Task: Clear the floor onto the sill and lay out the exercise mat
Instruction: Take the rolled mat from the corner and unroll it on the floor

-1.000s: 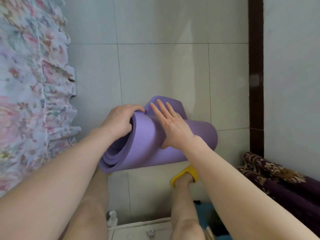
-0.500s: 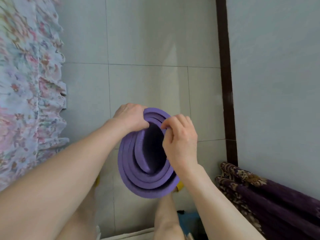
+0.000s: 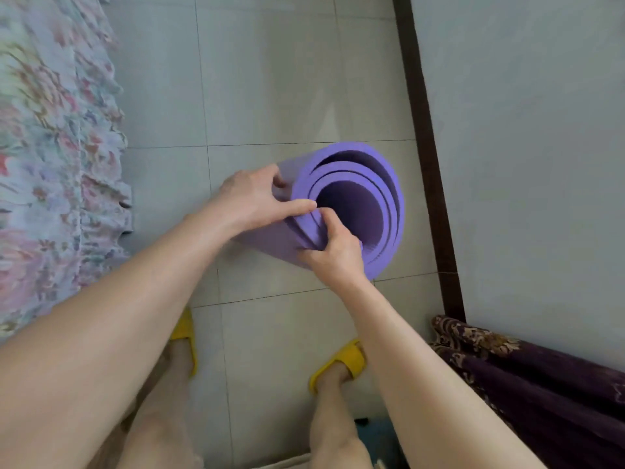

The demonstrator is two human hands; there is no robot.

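Observation:
A purple rolled exercise mat [image 3: 382, 184] is held above the pale tiled floor [image 3: 263, 96], its open spiral end turned toward me. My left hand [image 3: 252, 199] grips the roll's left side, thumb and forefinger pinching the outer layers. My right hand [image 3: 333, 250] clasps the lower rim, fingers curled over the layered edge. Both hands touch the mat close together. The far end of the roll is hidden behind the spiral.
A floral bedspread [image 3: 47, 157] hangs down along the left. A dark skirting strip [image 3: 426, 157] and a grey wall [image 3: 527, 147] run on the right, with dark purple patterned fabric [image 3: 541, 384] at lower right. My feet wear yellow slippers [image 3: 341, 362].
The roll has shifted right and further from me, toward the skirting. Both hands regripped: the left now pinches the left rim, the right has dropped to the lower rim.

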